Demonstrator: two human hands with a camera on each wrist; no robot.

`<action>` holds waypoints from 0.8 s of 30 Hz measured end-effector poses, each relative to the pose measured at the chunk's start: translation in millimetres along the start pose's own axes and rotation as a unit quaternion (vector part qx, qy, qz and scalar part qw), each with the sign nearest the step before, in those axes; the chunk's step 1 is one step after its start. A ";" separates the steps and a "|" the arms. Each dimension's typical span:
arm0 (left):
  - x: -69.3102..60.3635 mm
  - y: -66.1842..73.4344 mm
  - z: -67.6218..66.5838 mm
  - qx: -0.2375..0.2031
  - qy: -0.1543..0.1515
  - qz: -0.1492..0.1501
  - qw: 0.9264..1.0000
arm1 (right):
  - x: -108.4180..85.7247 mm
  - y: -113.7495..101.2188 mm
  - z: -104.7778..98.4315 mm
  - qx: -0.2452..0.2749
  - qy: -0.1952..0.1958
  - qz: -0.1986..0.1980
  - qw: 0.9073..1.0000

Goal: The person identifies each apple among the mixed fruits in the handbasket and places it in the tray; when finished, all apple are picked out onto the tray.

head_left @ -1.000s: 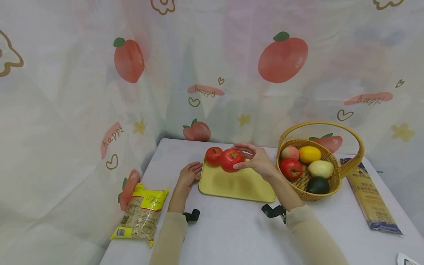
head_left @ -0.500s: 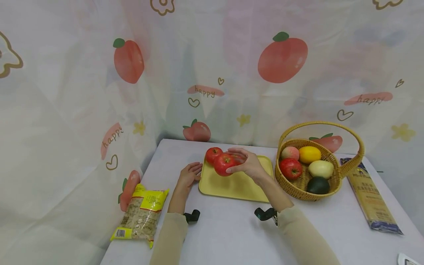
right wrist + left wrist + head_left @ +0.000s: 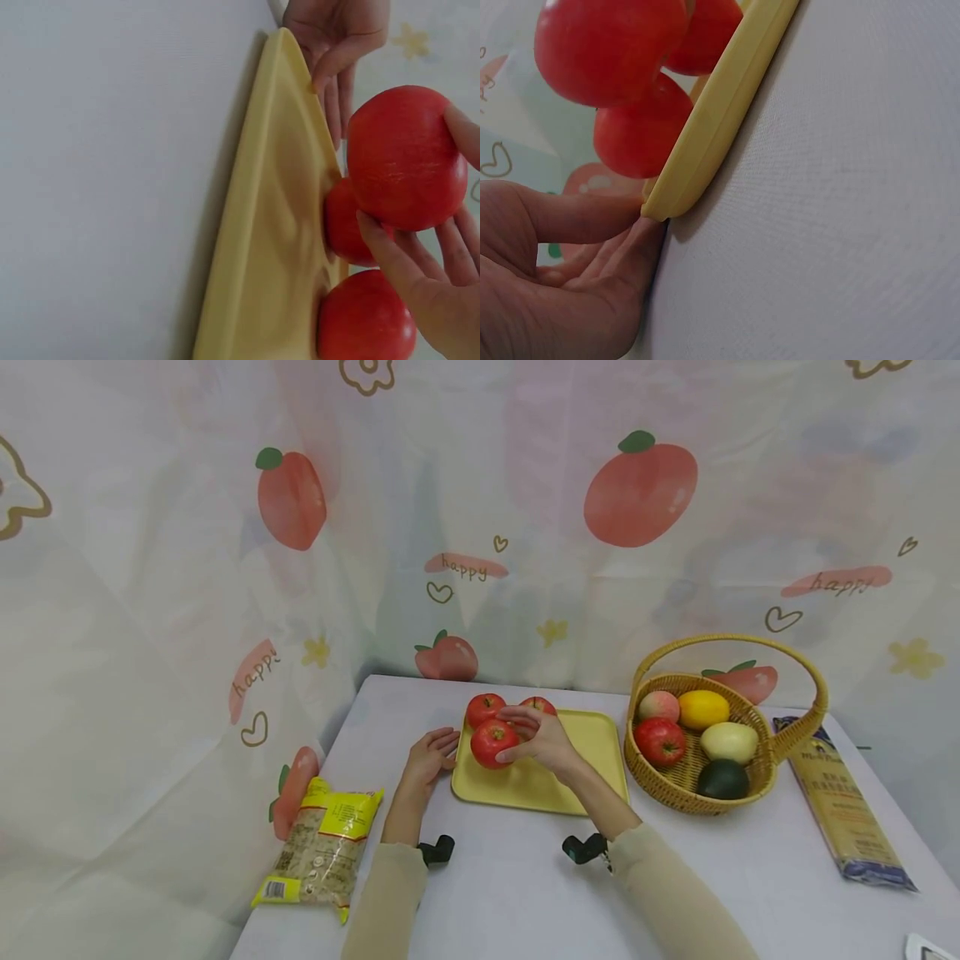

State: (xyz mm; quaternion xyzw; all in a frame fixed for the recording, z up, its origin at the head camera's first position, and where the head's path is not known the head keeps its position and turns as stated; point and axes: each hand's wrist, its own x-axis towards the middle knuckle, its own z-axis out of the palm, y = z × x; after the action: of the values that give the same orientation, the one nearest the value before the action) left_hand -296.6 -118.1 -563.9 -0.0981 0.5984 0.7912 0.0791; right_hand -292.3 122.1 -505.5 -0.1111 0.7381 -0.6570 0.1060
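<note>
My right hand (image 3: 542, 745) holds a red apple (image 3: 493, 744) by its sides, above the left part of a yellow tray (image 3: 592, 760). In the right wrist view, the thumb and fingers wrap that apple (image 3: 405, 157), and it hangs over the tray floor. Two more red apples lie along the tray's far side: one at the back left (image 3: 484, 707), the other (image 3: 542, 702) partly hidden behind my right hand. At the tray's left edge is my left hand (image 3: 429, 758). The left wrist view has its thumb on the rim (image 3: 682, 180), with fingers extended under and beside it.
Right of the tray stands a wicker basket (image 3: 675, 795) with a tall handle, holding several fruits, among them a red apple (image 3: 660, 742). A long brown packet (image 3: 843, 810) lies beyond it. A yellow-and-clear bag (image 3: 322, 847) lies at the left. Printed cloth hangs behind.
My right hand has carried the apple left and lower toward the tray's left part, uncovering the apple behind it. The left hand stays at the tray's edge.
</note>
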 end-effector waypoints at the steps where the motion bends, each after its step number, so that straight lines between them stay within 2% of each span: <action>1: 0.1 -0.1 0.1 0.000 -0.001 0.001 1.000 | 0.8 1.6 1.2 0.000 0.000 0.000 1.000; 13: -1.1 0.1 0.4 -0.006 0.000 0.003 1.000 | 5.7 19.1 11.9 -0.001 -0.003 0.012 1.000; 24: -1.8 1.5 0.3 0.002 0.002 0.001 1.000 | 6.4 19.2 15.4 -0.014 -0.025 0.020 0.999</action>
State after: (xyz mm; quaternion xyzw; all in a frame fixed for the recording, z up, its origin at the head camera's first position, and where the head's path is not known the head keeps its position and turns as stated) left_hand -295.2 -118.2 -562.0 -0.0992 0.5999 0.7901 0.0776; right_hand -294.2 107.7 -526.4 -0.1137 0.7466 -0.6412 0.1361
